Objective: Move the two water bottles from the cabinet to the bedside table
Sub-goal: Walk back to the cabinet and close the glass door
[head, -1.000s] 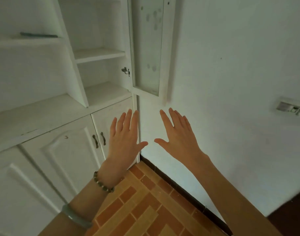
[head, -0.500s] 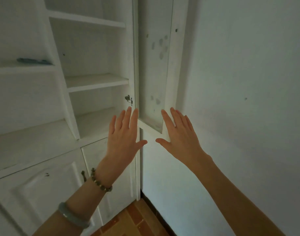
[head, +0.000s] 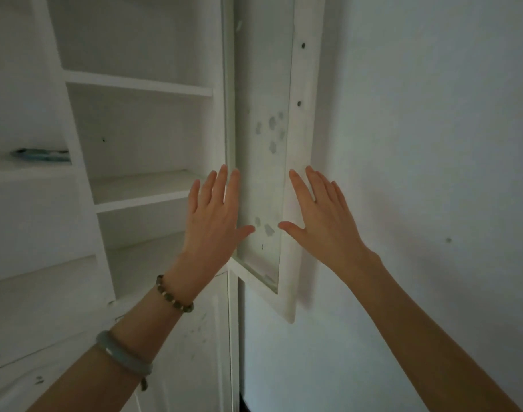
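Note:
A white cabinet (head: 141, 87) with open shelves fills the left half of the head view. No water bottle and no bedside table are in view. My left hand (head: 215, 215) is raised in front of the cabinet's right edge, fingers spread, holding nothing. My right hand (head: 322, 221) is raised beside it, also spread and empty, in front of the swung-out glass door (head: 263, 162). Neither hand touches the cabinet as far as I can tell.
The glass door stands open against the white wall (head: 426, 173) on the right. A flat bluish object (head: 40, 154) lies on a left shelf. Closed lower cabinet doors (head: 191, 346) sit below the shelves.
The view has tilted upward: the tiled floor and lower door handles have dropped out of sight, and higher shelves have come into view. Both hands stay raised and spread.

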`<state>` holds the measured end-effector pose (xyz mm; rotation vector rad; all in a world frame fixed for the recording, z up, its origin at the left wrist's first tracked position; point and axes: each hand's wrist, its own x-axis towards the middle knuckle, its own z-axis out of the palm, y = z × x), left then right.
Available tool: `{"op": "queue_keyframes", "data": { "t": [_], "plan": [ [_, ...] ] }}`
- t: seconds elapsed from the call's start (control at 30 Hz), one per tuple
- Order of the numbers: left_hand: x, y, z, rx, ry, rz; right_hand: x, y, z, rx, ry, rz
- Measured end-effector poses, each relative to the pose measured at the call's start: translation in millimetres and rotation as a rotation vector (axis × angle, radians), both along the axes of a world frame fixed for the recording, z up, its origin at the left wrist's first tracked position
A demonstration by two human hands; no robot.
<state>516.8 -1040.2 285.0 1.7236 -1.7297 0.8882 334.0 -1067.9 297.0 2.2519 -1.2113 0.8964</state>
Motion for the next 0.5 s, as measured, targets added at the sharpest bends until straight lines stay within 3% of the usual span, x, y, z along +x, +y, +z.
{"op": "queue_keyframes", "data": {
  "t": [0.5],
  "plan": [
    [15.3,-61.1,68.5,-0.132,-0.102,-0.002,2.4,-87.9,79.2,-0.096,-0.055,-0.001]
  ]
}}
